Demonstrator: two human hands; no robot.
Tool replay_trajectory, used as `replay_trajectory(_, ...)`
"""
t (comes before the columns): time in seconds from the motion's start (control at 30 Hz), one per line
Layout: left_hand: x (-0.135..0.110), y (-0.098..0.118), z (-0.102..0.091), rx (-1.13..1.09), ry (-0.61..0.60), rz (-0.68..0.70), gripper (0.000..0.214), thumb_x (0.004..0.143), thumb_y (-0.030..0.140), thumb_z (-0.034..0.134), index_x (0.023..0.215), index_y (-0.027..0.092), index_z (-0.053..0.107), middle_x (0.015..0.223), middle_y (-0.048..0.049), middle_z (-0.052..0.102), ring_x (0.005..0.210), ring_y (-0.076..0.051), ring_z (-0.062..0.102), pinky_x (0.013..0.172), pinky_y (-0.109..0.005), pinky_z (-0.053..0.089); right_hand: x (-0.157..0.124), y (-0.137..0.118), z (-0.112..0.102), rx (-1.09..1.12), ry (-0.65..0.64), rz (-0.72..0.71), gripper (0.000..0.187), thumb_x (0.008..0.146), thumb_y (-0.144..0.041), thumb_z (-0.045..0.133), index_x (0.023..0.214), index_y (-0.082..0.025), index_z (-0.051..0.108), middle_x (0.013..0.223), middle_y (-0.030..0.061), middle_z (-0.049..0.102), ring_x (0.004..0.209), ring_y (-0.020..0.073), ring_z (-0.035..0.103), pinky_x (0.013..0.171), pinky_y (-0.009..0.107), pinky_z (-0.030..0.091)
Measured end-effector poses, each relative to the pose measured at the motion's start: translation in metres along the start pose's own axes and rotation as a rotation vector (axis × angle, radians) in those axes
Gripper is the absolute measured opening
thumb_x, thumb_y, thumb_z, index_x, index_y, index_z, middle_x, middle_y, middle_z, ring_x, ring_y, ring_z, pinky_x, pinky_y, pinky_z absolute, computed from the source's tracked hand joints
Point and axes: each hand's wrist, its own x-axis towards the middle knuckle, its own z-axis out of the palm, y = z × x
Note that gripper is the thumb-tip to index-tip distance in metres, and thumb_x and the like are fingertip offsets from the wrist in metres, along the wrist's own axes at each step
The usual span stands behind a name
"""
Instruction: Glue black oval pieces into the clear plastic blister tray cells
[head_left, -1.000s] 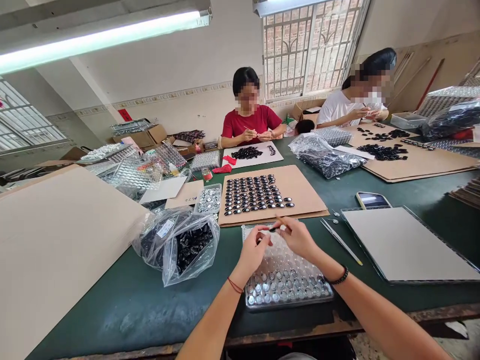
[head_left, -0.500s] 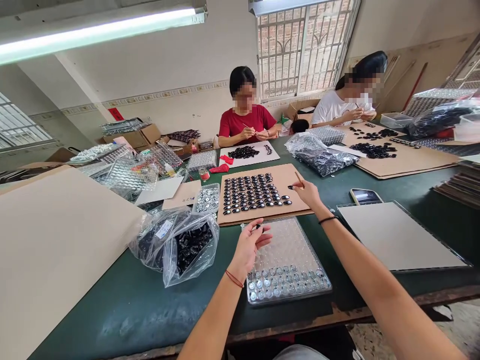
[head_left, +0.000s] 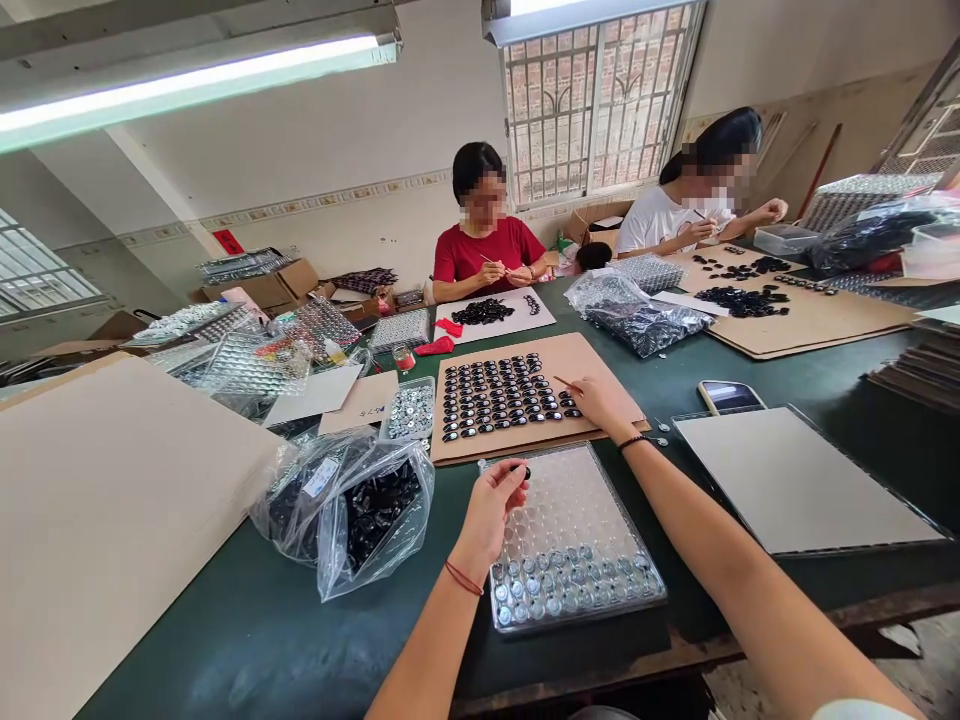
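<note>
My left hand (head_left: 487, 510) pinches a small black oval piece (head_left: 526, 473) between thumb and fingers, above the left side of a clear plastic tray (head_left: 570, 490). Round silvery discs (head_left: 553, 606) fill the tray's near rows. My right hand (head_left: 602, 404) is closed on a thin wooden stick (head_left: 565, 384), its tip pointing left. That hand is at the right end of the nearer rows of black oval pieces with shiny centres (head_left: 491, 405), laid out on a brown cardboard sheet (head_left: 611, 370). My fingers partly hide the row's end there.
Left of the tray lies an open plastic bag of black pieces (head_left: 382, 510); behind it is a box of metal discs (head_left: 411, 408). A phone (head_left: 731, 397) and a card-covered tray (head_left: 802, 480) lie to the right. Two people (head_left: 487, 245) work across the table.
My right hand has moved left and down to the row's end; the black piece near its fingertips no longer shows there. My left fingers have closed from spread into a pinch.
</note>
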Motion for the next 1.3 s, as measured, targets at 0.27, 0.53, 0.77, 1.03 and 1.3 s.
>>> replay_trajectory(0.27,0.004,-0.001,-0.001,0.022,0.02,-0.025,0.026,0.062,0.033,0.069,0.08,0.016,0.059,0.061,0.0013,0.056,0.049,-0.004,0.048,0.043,-0.014,0.032,-0.012,-0.011,-0.022,0.135,0.138,-0.097,0.023,0.085,-0.029,0.042,0.08,-0.016,0.061,0.086,0.0075,0.055,0.083,0.018,0.051,0.074,0.026,0.036)
replay_trajectory(0.53,0.006,0.002,0.001,-0.003,0.007,0.0,0.026,0.061,0.033,0.069,0.077,0.016,0.057,0.057,0.0036,0.053,0.046,-0.003,0.045,0.041,-0.013,0.029,-0.072,-0.064,-0.047,0.434,0.115,-0.283,0.048,0.092,-0.041,0.019,0.077,-0.015,0.056,0.072,0.0044,0.053,0.069,0.0133,0.051,0.062,0.023,0.039)
replay_trajectory(0.77,0.006,0.001,0.0,0.023,0.03,0.026,0.028,0.063,0.034,0.068,0.082,0.016,0.058,0.061,0.0028,0.054,0.046,-0.002,0.045,0.044,-0.013,0.032,-0.129,-0.079,-0.047,0.603,-0.416,-0.504,0.04,0.088,-0.042,0.036,0.07,-0.013,0.058,0.057,0.0004,0.055,0.051,0.009,0.05,0.049,0.02,0.037)
replay_trajectory(1.03,0.004,0.002,0.002,0.052,0.017,0.053,0.026,0.065,0.031,0.065,0.085,0.015,0.058,0.061,0.0025,0.053,0.048,-0.003,0.045,0.047,-0.014,0.034,-0.149,-0.088,-0.052,0.511,-0.573,-0.727,0.037,0.088,-0.034,0.038,0.062,-0.014,0.054,0.057,0.0022,0.055,0.05,0.0094,0.046,0.05,0.021,0.034)
replay_trajectory(1.3,0.003,0.003,0.004,0.263,0.045,0.122,0.027,0.067,0.041,0.062,0.065,0.016,0.052,0.048,0.0069,0.041,0.038,-0.003,0.034,0.039,-0.016,0.023,-0.143,-0.084,-0.052,0.568,-0.338,-0.625,0.037,0.091,-0.036,0.03,0.074,-0.015,0.055,0.066,0.0032,0.057,0.059,0.0117,0.05,0.057,0.022,0.036)
